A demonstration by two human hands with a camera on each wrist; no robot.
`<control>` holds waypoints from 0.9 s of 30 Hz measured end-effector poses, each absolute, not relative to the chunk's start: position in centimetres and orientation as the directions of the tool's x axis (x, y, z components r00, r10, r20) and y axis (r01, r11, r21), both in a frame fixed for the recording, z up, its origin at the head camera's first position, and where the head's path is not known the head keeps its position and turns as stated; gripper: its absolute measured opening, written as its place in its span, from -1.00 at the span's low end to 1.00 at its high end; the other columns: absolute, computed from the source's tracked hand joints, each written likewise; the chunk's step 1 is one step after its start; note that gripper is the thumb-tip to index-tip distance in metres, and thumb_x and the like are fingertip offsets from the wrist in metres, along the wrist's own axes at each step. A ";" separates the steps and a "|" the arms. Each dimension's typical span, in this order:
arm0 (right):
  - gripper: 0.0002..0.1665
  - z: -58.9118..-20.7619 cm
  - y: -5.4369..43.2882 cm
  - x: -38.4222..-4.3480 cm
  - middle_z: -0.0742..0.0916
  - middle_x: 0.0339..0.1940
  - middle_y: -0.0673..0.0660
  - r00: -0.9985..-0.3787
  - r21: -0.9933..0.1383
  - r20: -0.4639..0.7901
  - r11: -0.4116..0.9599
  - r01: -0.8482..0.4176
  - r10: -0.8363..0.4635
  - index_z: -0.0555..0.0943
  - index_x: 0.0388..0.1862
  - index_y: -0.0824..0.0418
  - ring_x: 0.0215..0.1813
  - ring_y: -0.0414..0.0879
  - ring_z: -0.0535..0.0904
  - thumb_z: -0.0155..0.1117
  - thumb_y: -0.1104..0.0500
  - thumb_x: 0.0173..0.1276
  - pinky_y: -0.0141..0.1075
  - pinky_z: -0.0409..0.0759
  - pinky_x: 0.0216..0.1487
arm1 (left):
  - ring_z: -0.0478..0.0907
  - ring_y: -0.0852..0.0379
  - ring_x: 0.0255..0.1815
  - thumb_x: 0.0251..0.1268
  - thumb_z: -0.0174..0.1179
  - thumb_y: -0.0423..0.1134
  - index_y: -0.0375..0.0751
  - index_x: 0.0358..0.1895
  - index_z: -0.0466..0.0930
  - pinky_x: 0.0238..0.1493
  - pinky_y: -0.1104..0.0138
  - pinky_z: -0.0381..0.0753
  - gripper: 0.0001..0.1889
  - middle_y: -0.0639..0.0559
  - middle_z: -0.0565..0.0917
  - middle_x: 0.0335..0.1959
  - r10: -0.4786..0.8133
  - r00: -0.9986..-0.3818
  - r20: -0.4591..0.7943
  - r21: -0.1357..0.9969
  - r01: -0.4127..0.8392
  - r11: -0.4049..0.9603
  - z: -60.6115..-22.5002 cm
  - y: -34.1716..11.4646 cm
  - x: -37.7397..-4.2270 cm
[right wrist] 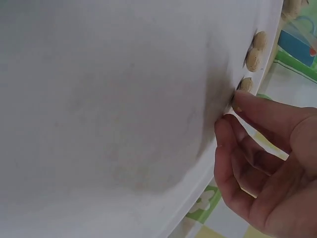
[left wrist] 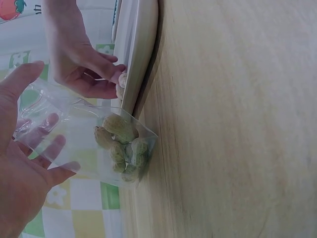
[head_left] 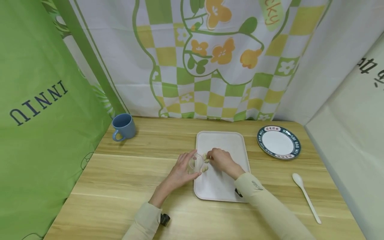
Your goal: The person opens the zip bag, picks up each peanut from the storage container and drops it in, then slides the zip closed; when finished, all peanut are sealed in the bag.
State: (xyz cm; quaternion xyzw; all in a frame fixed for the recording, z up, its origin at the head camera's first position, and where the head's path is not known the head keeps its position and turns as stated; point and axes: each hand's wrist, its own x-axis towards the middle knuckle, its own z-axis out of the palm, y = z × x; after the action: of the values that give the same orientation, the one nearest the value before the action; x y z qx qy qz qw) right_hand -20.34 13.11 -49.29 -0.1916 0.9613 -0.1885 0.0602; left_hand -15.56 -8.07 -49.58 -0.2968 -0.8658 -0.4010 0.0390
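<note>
My left hand (head_left: 181, 170) holds a clear plastic bag (left wrist: 84, 148) by its mouth, thumb on one side and fingers spread along the other. Several unshelled peanuts (left wrist: 119, 130) lie in the bottom of the bag, which hangs beside the left edge of a white tray (head_left: 220, 140). Over that same edge, my right hand (head_left: 222, 160) pinches a peanut (right wrist: 246, 85) with thumb and fingertips, low at the tray surface; the fingers partly hide it. Another peanut (right wrist: 255, 52) lies close by along the tray's rim.
A blue mug (head_left: 124, 126) stands at the table's back left. To the right of the tray are a plate (head_left: 278, 142) with a dark patterned rim and a white spoon (head_left: 306, 196). Curtains (head_left: 168, 60) hang behind the table and at both sides.
</note>
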 end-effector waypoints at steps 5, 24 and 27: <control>-0.91 -49.2 13.5 -20.0 0.66 -0.42 0.05 -0.925 -0.364 -0.032 0.866 -0.343 -0.379 0.70 -0.30 0.19 -0.36 -0.08 0.56 0.40 0.27 0.19 -0.15 0.58 -0.37 | 0.35 -0.06 0.20 0.02 0.45 -0.21 -0.25 0.43 0.16 0.19 0.07 0.46 -0.11 -0.17 0.48 0.10 0.480 -0.820 0.312 0.666 0.549 0.505 -49.6 -8.1 -15.6; -0.81 -40.7 13.2 -16.3 0.68 -0.31 0.05 -0.720 -0.458 0.412 0.557 -0.693 -0.558 0.70 -0.18 0.27 -0.30 -0.15 0.62 0.38 0.36 0.20 -0.32 0.63 -0.29 | 0.35 -0.08 0.19 0.04 0.44 -0.21 -0.23 0.42 0.17 0.18 0.04 0.46 -0.14 -0.07 0.49 0.03 0.477 -0.808 0.346 0.644 0.574 0.505 -49.7 -8.1 -15.8; -0.82 -41.0 12.7 -16.1 0.67 -0.32 0.04 -0.689 -0.375 0.400 0.578 -0.725 -0.605 0.71 -0.20 0.25 -0.33 -0.16 0.61 0.39 0.34 0.19 -0.35 0.61 -0.34 | 0.35 -0.08 0.19 0.03 0.44 -0.22 -0.23 0.42 0.17 0.18 0.05 0.47 -0.13 -0.08 0.49 0.05 0.477 -0.808 0.347 0.645 0.574 0.504 -49.8 -8.1 -15.8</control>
State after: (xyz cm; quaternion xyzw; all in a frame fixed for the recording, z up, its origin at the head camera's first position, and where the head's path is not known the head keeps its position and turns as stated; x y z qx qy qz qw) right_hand -16.13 12.70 -40.96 -0.3774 0.8808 -0.2619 -0.1149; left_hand -15.81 -8.07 -49.77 -0.3039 -0.8649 -0.3947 0.0617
